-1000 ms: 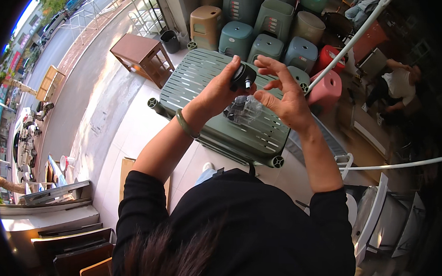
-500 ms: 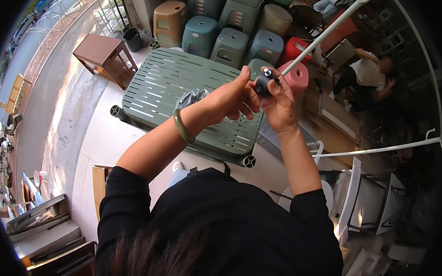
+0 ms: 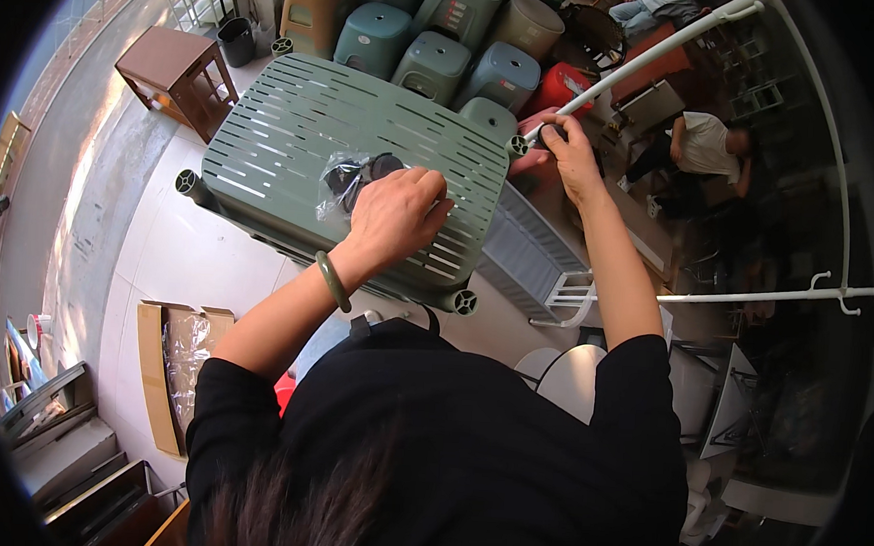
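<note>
A green slatted plastic rack tier (image 3: pixel 318 99) lies in front of me, with round cross-ribbed sockets at its corners. My right hand (image 3: pixel 576 167) pinches a round black caster (image 3: pixel 551 136) close to the far right corner socket (image 3: pixel 519 146); whether they touch is unclear. My left hand (image 3: pixel 401 212), with a green bangle (image 3: pixel 333 281) at its wrist, rests palm down over the slats with curled fingers. Its fingertips are hidden, so what they hold cannot be made out. Right beside it, a clear plastic bag (image 3: pixel 334 203) holds black casters (image 3: pixel 345 177).
Plastic stools (image 3: pixel 434 65) in several colours stand beyond the rack. At the far left are a brown wooden table (image 3: pixel 176 67) and a black bin (image 3: pixel 237 40). White metal pipes (image 3: pixel 656 52) run along the right, where a seated person (image 3: pixel 706 144) is. Opened cardboard (image 3: pixel 160 377) lies at left.
My hands have parted: the left went down and left to the bag, while the right carried the caster slightly right, by the corner. My view has also shifted, showing cardboard on the floor.
</note>
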Available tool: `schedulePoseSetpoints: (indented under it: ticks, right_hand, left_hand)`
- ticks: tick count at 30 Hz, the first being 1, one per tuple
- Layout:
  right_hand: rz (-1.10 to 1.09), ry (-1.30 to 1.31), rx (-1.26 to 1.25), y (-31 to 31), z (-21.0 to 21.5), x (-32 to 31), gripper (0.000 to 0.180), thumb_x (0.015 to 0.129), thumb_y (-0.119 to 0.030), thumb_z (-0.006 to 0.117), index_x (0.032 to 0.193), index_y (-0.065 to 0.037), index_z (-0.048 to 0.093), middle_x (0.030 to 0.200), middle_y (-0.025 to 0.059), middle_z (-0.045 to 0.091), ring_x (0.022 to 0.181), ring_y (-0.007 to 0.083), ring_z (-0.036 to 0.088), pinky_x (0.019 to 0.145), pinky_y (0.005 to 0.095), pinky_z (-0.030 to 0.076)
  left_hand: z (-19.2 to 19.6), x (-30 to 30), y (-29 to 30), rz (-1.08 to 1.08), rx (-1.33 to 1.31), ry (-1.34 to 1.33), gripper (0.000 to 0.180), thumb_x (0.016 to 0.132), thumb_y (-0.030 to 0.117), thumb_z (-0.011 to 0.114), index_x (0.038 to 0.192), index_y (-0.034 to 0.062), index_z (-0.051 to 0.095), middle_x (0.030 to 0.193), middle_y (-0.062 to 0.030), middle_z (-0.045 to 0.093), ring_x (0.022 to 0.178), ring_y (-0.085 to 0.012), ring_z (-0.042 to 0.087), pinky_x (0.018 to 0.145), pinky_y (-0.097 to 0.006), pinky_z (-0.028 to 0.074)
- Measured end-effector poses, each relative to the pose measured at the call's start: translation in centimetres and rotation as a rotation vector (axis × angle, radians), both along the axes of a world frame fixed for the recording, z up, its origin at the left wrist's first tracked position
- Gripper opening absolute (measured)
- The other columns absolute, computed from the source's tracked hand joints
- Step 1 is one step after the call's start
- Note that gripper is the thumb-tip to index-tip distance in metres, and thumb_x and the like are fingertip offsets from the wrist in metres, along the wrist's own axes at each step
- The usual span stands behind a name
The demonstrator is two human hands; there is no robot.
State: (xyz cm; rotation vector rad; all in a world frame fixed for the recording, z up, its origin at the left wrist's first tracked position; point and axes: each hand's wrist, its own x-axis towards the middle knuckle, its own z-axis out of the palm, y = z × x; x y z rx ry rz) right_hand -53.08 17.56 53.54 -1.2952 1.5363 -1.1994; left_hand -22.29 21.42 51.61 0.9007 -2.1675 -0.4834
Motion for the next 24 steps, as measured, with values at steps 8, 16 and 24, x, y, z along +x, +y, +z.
schedulePoseSetpoints:
  ticks: [8, 16, 24]
  right_hand:
    - [0.071, 0.406, -0.091, -1.3, -1.5, 0.3, 0.023, 0.095, -0.017, 0.061, 0.116, -0.007, 0.058, 0.092, 0.0011, 0.058, 0.077, 0.0084, 0.052, 0.066, 0.0240, 0.046]
    - [0.254, 0.507, -0.155, -0.6, -0.3, -0.8, 0.037, 0.088, -0.009, 0.067, 0.123, -0.007, 0.057, 0.111, 0.0036, 0.061, 0.098, 0.0145, 0.057, 0.089, 0.0277, 0.046]
    - [0.264, 0.639, -0.092, -0.3, 1.0, -0.9, 0.047, 0.081, -0.010, 0.072, 0.124, -0.006, 0.054, 0.107, 0.0070, 0.063, 0.099, 0.0173, 0.059, 0.089, 0.0299, 0.047]
  left_hand:
    - [-0.7, 0.1, 0.1, 0.029, -0.071, 0.026, 0.017, 0.085, 0.021, 0.067, 0.083, 0.0084, 0.056, 0.077, -0.0069, 0.059, 0.077, -0.0292, 0.061, 0.062, -0.040, 0.048]
    - [2.0, -0.9, -1.8, -0.064, 0.088, 0.155, 0.018, 0.086, 0.022, 0.066, 0.085, 0.0070, 0.057, 0.080, -0.0100, 0.062, 0.076, -0.0328, 0.062, 0.064, -0.042, 0.048]
    - [4.5, -10.8, -11.9, -0.148, 0.331, -0.285, 0.040, 0.088, 0.044, 0.061, 0.100, 0.0063, 0.068, 0.101, -0.0151, 0.070, 0.098, -0.0350, 0.065, 0.081, -0.042, 0.050]
